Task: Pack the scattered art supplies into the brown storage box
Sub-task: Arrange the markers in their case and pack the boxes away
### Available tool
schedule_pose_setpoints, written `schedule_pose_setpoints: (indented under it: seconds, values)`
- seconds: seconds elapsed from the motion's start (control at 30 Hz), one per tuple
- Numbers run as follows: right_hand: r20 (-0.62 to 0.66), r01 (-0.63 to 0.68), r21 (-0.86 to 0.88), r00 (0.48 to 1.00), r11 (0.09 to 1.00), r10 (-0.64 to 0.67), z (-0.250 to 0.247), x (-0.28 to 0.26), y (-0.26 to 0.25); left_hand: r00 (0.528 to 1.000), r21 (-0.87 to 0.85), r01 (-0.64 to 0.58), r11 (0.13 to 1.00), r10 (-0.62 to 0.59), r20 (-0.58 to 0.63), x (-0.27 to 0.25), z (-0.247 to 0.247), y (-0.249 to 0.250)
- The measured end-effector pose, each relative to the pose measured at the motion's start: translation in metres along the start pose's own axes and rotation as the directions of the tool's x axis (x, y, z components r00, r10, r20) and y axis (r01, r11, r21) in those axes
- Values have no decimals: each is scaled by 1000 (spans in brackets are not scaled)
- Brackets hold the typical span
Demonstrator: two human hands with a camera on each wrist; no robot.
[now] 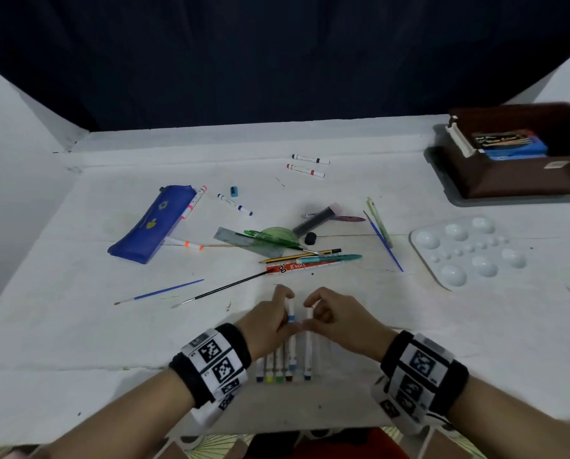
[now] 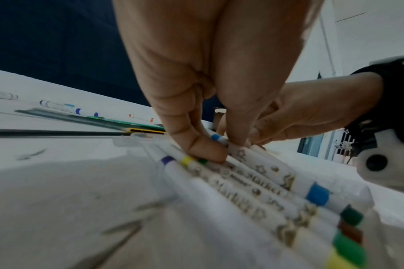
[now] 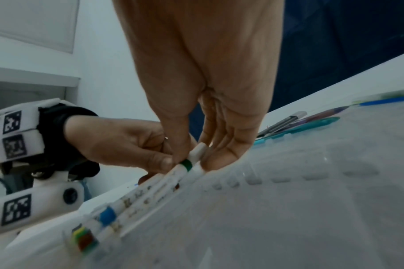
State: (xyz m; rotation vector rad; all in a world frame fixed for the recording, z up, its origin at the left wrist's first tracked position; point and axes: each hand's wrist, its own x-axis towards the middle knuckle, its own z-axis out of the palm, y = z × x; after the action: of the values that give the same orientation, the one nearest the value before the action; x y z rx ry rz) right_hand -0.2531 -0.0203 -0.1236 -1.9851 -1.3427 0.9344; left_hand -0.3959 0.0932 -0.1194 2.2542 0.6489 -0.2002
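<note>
Your left hand and right hand each pinched a white marker in the row of markers on the table.

This looks like a makeshift hobby or craft corner in someone's home rather than a proper studio. The white tabletop is scuffed and stained, pushed against plain white walls with a dark blue cloth hung behind it. School-type supplies lie about on it: a blue pencil case, a white paint palette, thin brushes, markers, rulers. A patterned floor shows under the near edge.
</note>
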Motion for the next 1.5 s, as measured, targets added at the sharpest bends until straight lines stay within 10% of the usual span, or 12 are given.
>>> schedule_pose_setpoints:
  seconds: [0.4, 1.23, 1.5]
  values:
    - [213, 189, -334, 969, 924, -121, -5, -13, 5, 983, 62, -181, 982, 183, -30, -26, -1, -15]
    - [165, 200, -545, 978, 814, -130, 8, -15, 4, 989, 362, -149, 920, 147, 33, -16, 12, -9]
    - [230, 179, -476, 970, 861, -74, -23, 9, -23, 978, 74, -163, 984, 172, -121, -19, -16, -24]
